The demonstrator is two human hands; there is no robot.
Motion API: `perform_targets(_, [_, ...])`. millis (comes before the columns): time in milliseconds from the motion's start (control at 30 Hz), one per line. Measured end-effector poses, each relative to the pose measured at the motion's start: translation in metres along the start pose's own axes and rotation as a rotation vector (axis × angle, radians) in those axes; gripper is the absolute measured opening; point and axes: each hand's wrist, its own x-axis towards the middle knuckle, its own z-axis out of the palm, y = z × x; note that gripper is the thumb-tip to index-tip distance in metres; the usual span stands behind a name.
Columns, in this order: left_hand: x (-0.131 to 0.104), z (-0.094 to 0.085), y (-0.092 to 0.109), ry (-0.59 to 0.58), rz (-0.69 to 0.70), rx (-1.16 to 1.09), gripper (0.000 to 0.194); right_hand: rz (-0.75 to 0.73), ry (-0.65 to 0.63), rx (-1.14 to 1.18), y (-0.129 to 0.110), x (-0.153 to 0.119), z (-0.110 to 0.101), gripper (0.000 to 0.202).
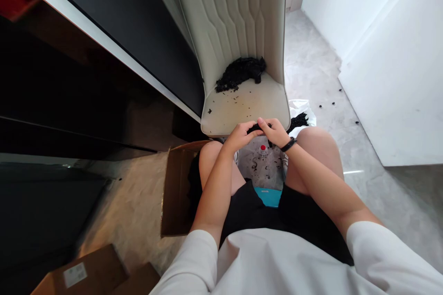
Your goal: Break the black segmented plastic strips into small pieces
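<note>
Between my two hands is a small black piece [255, 127], whose exact kind I cannot make out. My left hand [241, 134] is closed on its left end, and my right hand [275, 132] grips it from the other side, thumb on top. Both hands are just in front of the seat edge of a pale padded chair [224, 117]. On the seat, against the backrest, lies a crumpled heap of black material [242, 73], with small black scraps scattered before it. Below my hands, a red cap [263, 147] and curled black bits show on the floor.
An open cardboard box [176, 193] with dark contents stands beside my left leg. A white plastic bag [299, 106] with black pieces [298, 121] lies beyond my right knee. Small black bits dot the floor at right, near a white panel [391, 78]. Another carton [86, 272] sits lower left.
</note>
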Motion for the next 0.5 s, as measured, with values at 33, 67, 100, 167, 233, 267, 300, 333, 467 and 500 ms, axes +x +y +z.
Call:
perform_targets(33, [0.000, -0.001, 0.001, -0.005, -0.016, 0.010, 0.051, -0.005, 0.013, -0.014, 0.001, 0.000, 0.000, 0.087])
perform_targets(67, [-0.001, -0.002, 0.001, -0.011, -0.028, 0.012, 0.051, -0.014, 0.022, -0.023, 0.002, 0.000, 0.001, 0.086])
perform_targets(100, [-0.001, -0.002, 0.001, -0.018, -0.034, 0.007, 0.051, -0.027, 0.026, -0.028, 0.003, 0.000, 0.001, 0.085])
perform_targets(167, [-0.002, -0.003, 0.002, -0.031, -0.033, -0.004, 0.053, -0.056, 0.032, -0.026, 0.004, -0.001, 0.001, 0.082])
perform_targets(233, [-0.002, -0.002, 0.002, -0.047, -0.033, 0.005, 0.057, -0.076, 0.028, -0.027, 0.005, -0.001, 0.001, 0.080])
perform_targets(267, [-0.002, -0.002, 0.001, -0.050, -0.040, 0.017, 0.059, -0.079, 0.022, -0.033, 0.006, -0.001, 0.001, 0.079])
perform_targets(300, [-0.002, -0.001, 0.001, -0.046, -0.051, 0.030, 0.061, -0.079, 0.016, -0.043, 0.006, -0.002, 0.001, 0.078])
perform_targets(333, [-0.002, 0.000, 0.001, -0.033, -0.063, 0.038, 0.064, -0.076, 0.014, -0.055, 0.007, -0.002, 0.001, 0.077])
perform_targets(467, [0.003, 0.006, 0.000, 0.042, -0.092, 0.007, 0.079, -0.055, 0.028, -0.072, 0.006, -0.001, 0.001, 0.077])
perform_targets(500, [0.005, 0.008, 0.000, 0.052, -0.091, -0.024, 0.081, -0.046, 0.033, -0.051, 0.005, -0.001, 0.002, 0.077])
